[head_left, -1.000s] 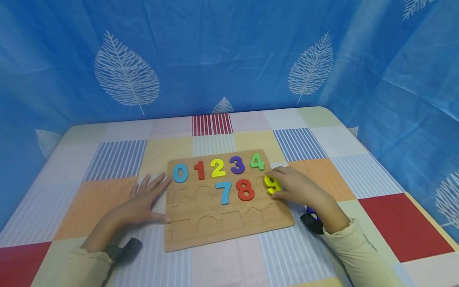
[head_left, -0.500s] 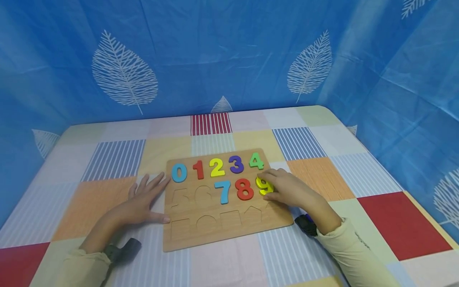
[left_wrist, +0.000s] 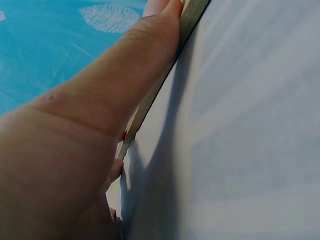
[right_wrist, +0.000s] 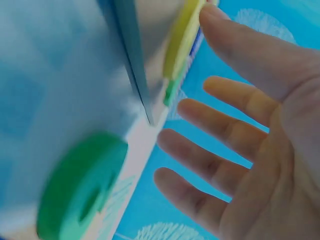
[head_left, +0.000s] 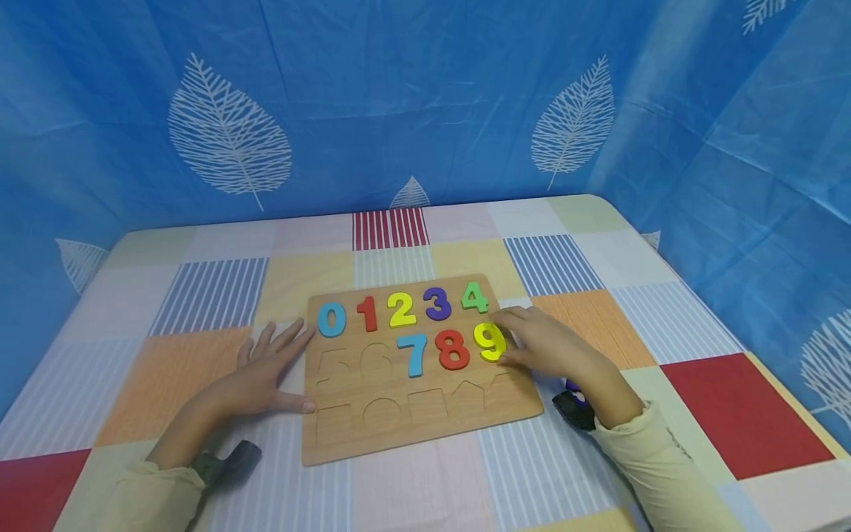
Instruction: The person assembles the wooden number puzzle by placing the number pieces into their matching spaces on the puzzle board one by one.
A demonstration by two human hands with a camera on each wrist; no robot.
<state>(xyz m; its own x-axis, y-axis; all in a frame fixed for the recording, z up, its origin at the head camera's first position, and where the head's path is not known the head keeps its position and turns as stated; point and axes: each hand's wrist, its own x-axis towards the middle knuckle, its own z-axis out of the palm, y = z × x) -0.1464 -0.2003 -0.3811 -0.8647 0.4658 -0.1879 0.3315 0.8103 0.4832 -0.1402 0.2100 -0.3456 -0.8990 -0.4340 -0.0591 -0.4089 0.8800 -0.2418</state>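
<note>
The wooden number board (head_left: 425, 436) lies on the cloth, with 0 to 4 in its back row. Blue 7 (head_left: 415, 356), red 8 (head_left: 453, 350) and yellow 9 (head_left: 490, 342) stand in the middle row; whether the 9 sits fully down I cannot tell. My left hand (head_left: 262, 377) is spread at the board's left edge, thumb and fingertips touching it; its thumb (left_wrist: 125, 75) shows against the edge in the left wrist view. My right hand (head_left: 548, 343) is beside the 9, fingers loosely parted; in the right wrist view its thumb (right_wrist: 250, 55) is by the yellow piece (right_wrist: 182, 40).
In the right wrist view a green piece (right_wrist: 82, 187) lies off the board, beyond its edge (right_wrist: 132, 55). A small purple thing (head_left: 572, 386) shows near my right wrist strap. Patchwork cloth (head_left: 425, 488) covers the table, and a blue curtain (head_left: 412, 96) hangs behind.
The yellow 9 has moved left from the board's right edge to beside the 8. My right hand has let it go and drawn slightly right. My left hand stays at the board's edge.
</note>
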